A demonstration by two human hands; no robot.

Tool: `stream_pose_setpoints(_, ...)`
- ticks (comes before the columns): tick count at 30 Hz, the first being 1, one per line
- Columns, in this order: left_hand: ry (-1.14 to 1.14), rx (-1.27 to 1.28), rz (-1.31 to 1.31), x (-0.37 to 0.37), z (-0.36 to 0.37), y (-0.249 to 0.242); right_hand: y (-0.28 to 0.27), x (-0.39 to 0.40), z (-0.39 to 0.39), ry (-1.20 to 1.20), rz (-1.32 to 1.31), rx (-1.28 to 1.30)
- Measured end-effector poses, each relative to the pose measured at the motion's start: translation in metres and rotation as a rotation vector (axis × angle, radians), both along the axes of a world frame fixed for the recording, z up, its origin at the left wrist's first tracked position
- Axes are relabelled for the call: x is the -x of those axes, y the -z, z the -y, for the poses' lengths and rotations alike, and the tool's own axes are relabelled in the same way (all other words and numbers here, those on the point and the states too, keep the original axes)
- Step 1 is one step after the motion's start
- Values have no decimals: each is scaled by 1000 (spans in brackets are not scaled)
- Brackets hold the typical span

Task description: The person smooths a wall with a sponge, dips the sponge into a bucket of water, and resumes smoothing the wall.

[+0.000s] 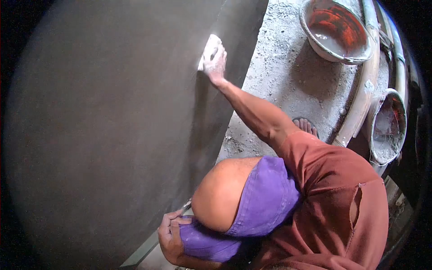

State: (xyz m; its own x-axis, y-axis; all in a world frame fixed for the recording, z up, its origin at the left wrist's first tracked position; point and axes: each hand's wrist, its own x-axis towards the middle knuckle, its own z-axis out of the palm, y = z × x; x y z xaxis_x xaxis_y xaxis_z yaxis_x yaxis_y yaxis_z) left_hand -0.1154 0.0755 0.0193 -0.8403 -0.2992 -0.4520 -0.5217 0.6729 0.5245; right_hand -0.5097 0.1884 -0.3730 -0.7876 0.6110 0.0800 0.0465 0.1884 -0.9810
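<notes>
My right hand (216,64) is stretched out at arm's length, its fingers closed around a white flat block (209,48) pressed against the smooth dark grey wall (112,112). White residue coats these fingers. Below, my left hand (171,234) is curled beside my knee in purple cloth, close to the wall's lower edge. A thin grey-and-white edge (186,205) sticks out just above its fingers; I cannot tell what the object is.
A round basin (308,22) with orange inner walls and pale wet mix stands on the dusty floor (276,58). Beyond lie long poles (360,101) and a second, mix-crusted container (389,146). My bare toes (306,125) show beneath the outstretched arm.
</notes>
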Motion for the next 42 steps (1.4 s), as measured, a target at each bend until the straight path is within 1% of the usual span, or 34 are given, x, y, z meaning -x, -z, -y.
stream_pose_setpoints(1, 1, -2, -7, 5, -5, 0, -2, -12, 10, 5, -121, -62)
stream_pose_setpoints(2, 18, -3, -13, 12, -11, -1, -30, -42, 15, -117, -157, 98)
stream_pose_setpoints(3, 34, -3, -11, 17, -16, -1, -47, -72, 32, -143, -249, 48)
stream_pose_setpoints(4, 39, -4, -9, 21, -15, 0, -59, -85, 41, -164, -344, 0)
stream_pose_setpoints(5, 55, -5, 15, 25, -13, 2, -64, -78, 36, -160, -348, 1)
stream_pose_setpoints(7, 63, -4, 53, 20, -6, 3, -68, -64, 23, -198, -475, -119)
stream_pose_setpoints(9, 32, 18, 53, 2, 10, 6, -57, -33, 1, -113, -339, -110)
stream_pose_setpoints(11, 5, -4, 43, -4, 12, 2, -26, -6, -14, -37, -173, -53)
stream_pose_setpoints(12, -24, -31, 32, -8, 11, 1, -8, -3, -14, -9, -90, -21)
stream_pose_setpoints(13, -31, -32, 31, -8, 9, 1, -3, -11, -9, -14, -70, 0)
stream_pose_setpoints(14, -8, -1, 40, -5, 8, 2, 2, -25, 4, -28, -75, -14)
stream_pose_setpoints(15, 18, 31, 49, -1, 6, 2, -6, -48, 17, -87, -170, -25)
stream_pose_setpoints(17, 6, 3, 70, 17, -5, 0, -26, -104, 40, -205, -322, -43)
stream_pose_setpoints(18, -8, -24, 88, 23, -8, 0, -38, -117, 43, -266, -385, -51)
stream_pose_setpoints(19, -9, -26, 87, 22, -4, 2, -44, -115, 38, -291, -429, -141)
stream_pose_setpoints(20, 16, -20, 81, 16, 5, 4, -40, -102, 30, -294, -427, -142)
stream_pose_setpoints(22, 41, -10, 84, -4, 19, 8, -21, -45, 7, -64, -416, -168)
stream_pose_setpoints(24, -23, -56, -5, -24, 29, 9, 10, 5, -22, -34, -172, -68)
stream_pose_setpoints(26, -59, -88, -6, -26, 27, 7, 18, 12, -41, -103, -44, 34)
stream_pose_setpoints(27, -87, -121, -20, -25, 26, 9, 35, 7, -28, -61, -171, -39)
stream_pose_setpoints(28, -89, -126, -23, -18, 20, 8, 28, -10, -11, -44, -138, -37)
stream_pose_setpoints(29, -104, -121, 23, -5, 11, 5, 18, -34, 5, -43, -216, -83)
stream_pose_setpoints(30, -114, -114, 66, 7, 6, 5, 2, -62, 16, -134, -270, -24)
stream_pose_setpoints(31, -107, -111, 62, 14, 6, 7, -10, -84, 28, -156, -305, -68)
stream_pose_setpoints(32, -72, -98, 75, 19, 7, 8, -22, -96, 30, -209, -319, -51)
stream_pose_setpoints(34, -43, -85, 94, 13, 14, 13, -18, -67, 14, -158, -407, -111)
stream_pose_setpoints(35, -69, -112, 77, -2, 24, 15, -8, -40, 0, -82, -425, -132)
stream_pose_setpoints(36, -84, -124, 69, -10, 28, 14, -1, -13, -14, 1, -361, -155)
stream_pose_setpoints(37, -100, -136, 61, -18, 32, 13, 0, 6, -35, -28, -259, -133)
stream_pose_setpoints(38, -121, -135, 44, -22, 32, 12, 7, 21, -52, -98, -128, -54)
stream_pose_setpoints(40, -144, -146, 18, -18, 26, 11, 24, 26, -51, -49, -142, -51)
stream_pose_setpoints(42, -41, -88, 44, -3, 19, 7, 31, -1, -24, -51, -169, -62)
